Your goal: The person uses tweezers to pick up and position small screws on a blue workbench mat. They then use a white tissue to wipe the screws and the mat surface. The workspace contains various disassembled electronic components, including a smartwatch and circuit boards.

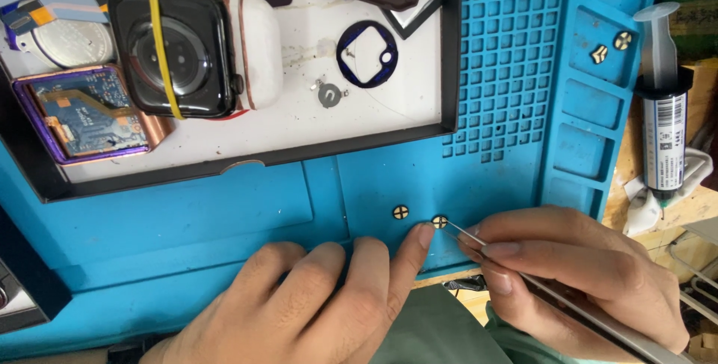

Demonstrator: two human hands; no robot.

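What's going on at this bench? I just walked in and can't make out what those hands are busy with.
A person is working over a blue mat. The right hand holds thin metal tweezers with the tip at a small round gold-coloured part. The left hand rests flat on the mat, its index fingertip beside that part. A second matching round part lies just to the left of it. Further back, a tray holds a smartwatch body and other opened parts.
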